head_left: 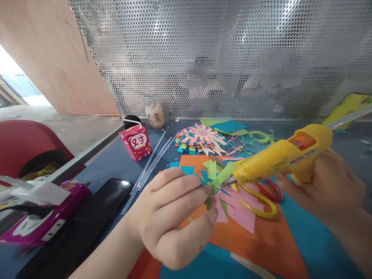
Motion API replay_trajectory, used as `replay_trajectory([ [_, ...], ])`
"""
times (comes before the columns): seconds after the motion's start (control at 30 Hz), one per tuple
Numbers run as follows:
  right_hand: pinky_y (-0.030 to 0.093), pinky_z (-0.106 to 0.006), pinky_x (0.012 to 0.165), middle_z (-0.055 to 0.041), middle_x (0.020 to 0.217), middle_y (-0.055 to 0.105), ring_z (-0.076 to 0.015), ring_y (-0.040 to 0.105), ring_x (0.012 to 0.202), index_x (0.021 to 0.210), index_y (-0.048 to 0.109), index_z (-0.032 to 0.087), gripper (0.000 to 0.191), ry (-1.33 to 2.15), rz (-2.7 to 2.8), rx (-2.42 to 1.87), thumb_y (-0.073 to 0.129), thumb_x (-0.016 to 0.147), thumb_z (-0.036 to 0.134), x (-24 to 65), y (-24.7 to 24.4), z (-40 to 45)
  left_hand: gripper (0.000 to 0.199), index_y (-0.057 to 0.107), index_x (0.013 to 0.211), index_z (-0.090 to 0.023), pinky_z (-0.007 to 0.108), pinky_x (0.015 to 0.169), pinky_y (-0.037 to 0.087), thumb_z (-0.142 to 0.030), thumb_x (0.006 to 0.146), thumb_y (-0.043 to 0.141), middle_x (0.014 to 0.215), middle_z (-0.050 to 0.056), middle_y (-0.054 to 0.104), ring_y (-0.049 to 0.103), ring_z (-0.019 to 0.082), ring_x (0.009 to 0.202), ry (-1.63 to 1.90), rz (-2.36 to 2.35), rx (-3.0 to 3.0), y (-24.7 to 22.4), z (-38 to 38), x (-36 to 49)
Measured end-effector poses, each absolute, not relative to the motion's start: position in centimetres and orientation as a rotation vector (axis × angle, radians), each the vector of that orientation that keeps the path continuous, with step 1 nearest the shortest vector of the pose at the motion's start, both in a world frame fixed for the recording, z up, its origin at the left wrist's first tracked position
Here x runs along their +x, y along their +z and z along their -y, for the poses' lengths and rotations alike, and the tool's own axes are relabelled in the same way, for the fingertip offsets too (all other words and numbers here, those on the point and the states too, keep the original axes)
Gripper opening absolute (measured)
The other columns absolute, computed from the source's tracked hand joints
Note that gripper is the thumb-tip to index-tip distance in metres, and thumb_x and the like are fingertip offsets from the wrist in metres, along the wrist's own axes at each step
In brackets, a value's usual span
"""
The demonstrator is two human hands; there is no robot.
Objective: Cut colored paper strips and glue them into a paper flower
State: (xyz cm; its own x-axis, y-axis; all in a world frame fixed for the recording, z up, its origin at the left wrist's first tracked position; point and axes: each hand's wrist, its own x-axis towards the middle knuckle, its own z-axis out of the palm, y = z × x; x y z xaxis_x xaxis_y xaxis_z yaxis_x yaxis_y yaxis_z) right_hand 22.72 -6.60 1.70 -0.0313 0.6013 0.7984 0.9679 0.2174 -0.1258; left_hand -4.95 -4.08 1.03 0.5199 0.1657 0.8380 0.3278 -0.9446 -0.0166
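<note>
Green paper (217,180) sits pinched in the left grip (176,213); the right grip (337,184) clasps a yellow glue gun (269,161).

On the small, pinkish-red cardboard drink carton (135,142), a rounded white panel (138,141) carries large dark Chinese characters that look like 又寸. Along the side of the yellow plastic glue gun (271,159) runs a line of dark lettering (302,156), too blurred to read.

The glue gun (267,159) is yellow and orange, the held paper (213,170) light green. Near the blue desk's (99,170) far left corner, the carton (135,142) is red and white; toward the far edge, fringed flowers (203,133) mix pink, orange and blue.
</note>
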Motion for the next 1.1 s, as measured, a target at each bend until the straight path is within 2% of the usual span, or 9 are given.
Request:
replay_trajectory([
  [0.1,0.038,-0.03,0.046,0.0008,0.052,0.039,-0.019,0.048,0.049,0.06,0.034,0.027,0.036,-0.627,1.731,-1.472,0.051,0.072,0.056,22.7,1.7,6.7,0.011,0.054,0.085,-0.027,0.041,0.081,0.053,-0.017,0.083,0.053,0.089,-0.001,0.072,0.067,0.017,0.085,-1.453,0.235,-2.436,0.9,3.4,-4.8],
  [0.3,0.033,-0.03,0.044,0.0009,0.052,0.039,-0.0174,0.045,0.047,0.061,0.031,0.026,0.032,-0.704,1.805,-1.407,0.047,0.078,0.049,22.8,1.8,6.8,0.013,0.054,0.076,-0.021,0.035,0.075,0.054,-0.012,0.085,0.049,0.082,0.002,0.074,0.068,0.016,0.082,-1.392,0.173,-2.358,1.4,3.2,-4.8],
  [0.63,0.025,-0.028,0.039,0.0035,0.055,0.037,-0.0148,0.041,0.043,0.067,0.025,0.026,0.028,-0.824,1.849,-1.327,0.046,0.08,0.039,23.2,1.5,6.8,0.012,0.054,0.077,-0.021,0.036,0.074,0.054,-0.013,0.083,0.049,0.08,0.003,0.075,0.069,0.017,0.08,-1.389,0.178,-2.355,1.4,3.1,-4.8],
  [0.77,0.03,-0.027,0.04,0.0036,0.056,0.036,-0.0156,0.044,0.046,0.068,0.024,0.026,0.03,-0.801,1.852,-1.281,0.05,0.079,0.036,23.3,1.5,6.8,0.014,0.054,0.077,-0.021,0.037,0.074,0.054,-0.012,0.085,0.047,0.082,0.003,0.074,0.068,0.017,0.083,-1.388,0.179,-2.365,1.4,3.1,-4.9],
  [0.93,0.035,-0.028,0.041,0.0029,0.053,0.035,-0.0166,0.045,0.046,0.064,0.025,0.026,0.031,-0.79,1.805,-1.321,0.05,0.077,0.04,23.7,1.5,6.9,0.008,0.053,0.078,-0.02,0.036,0.076,0.053,-0.013,0.081,0.054,0.081,0.005,0.074,0.069,0.018,0.081,-1.323,0.172,-2.402,2.3,3.4,-5.1],
  [1.03,0.036,-0.029,0.044,0.0023,0.054,0.037,-0.0172,0.047,0.049,0.064,0.026,0.026,0.031,-0.837,1.801,-1.297,0.05,0.077,0.04,23.9,1.4,6.9,0.009,0.052,0.077,-0.022,0.035,0.074,0.053,-0.013,0.08,0.054,0.082,0.003,0.075,0.068,0.017,0.08,-1.236,0.207,-2.443,2.5,3.5,-5.1],
  [1.1,0.036,-0.029,0.046,0.0026,0.055,0.037,-0.017,0.048,0.05,0.065,0.026,0.026,0.031,-0.867,1.815,-1.281,0.051,0.077,0.039,24.0,1.2,6.8,0.011,0.051,0.076,-0.022,0.036,0.075,0.053,-0.013,0.081,0.052,0.081,0.002,0.074,0.068,0.017,0.081,-1.306,0.212,-2.397,2.4,3.4,-5.0],
])
